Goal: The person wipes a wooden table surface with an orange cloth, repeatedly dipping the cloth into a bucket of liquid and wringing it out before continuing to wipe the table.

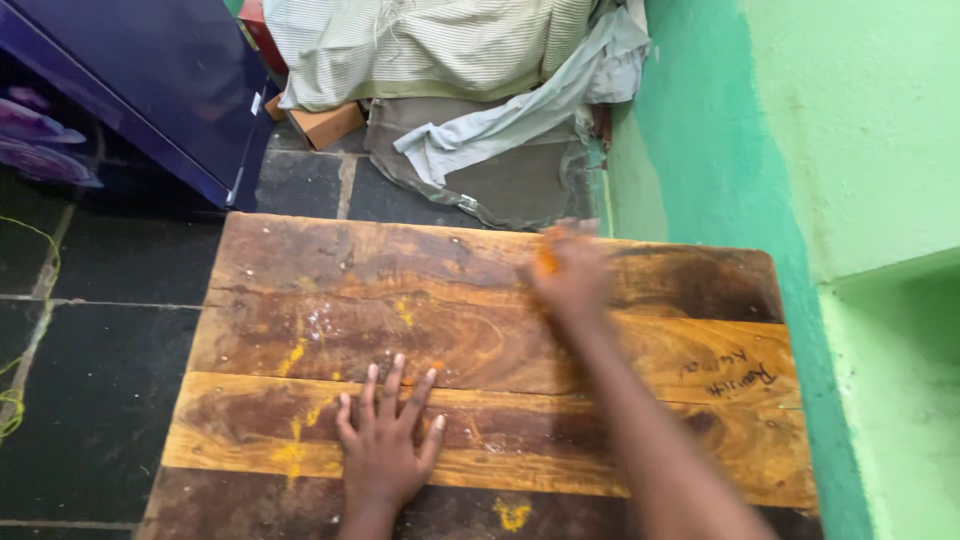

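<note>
A wooden tabletop (330,270) of dark and light planks fills the lower view, smeared with yellow powder stains (292,355) and white specks. My left hand (385,440) lies flat on the near part of the wood, fingers spread, holding nothing. My right hand (568,272) reaches toward the far edge of the table and is blurred by motion. Something orange (546,262) shows at its fingers; I cannot tell what it is or how it is held.
A green wall (800,130) runs along the table's right side. Beyond the far edge lie striped cloth and grey fabric (470,60), a brown box (325,125) and a dark blue cabinet (160,80). Dark floor tiles (90,360) are on the left.
</note>
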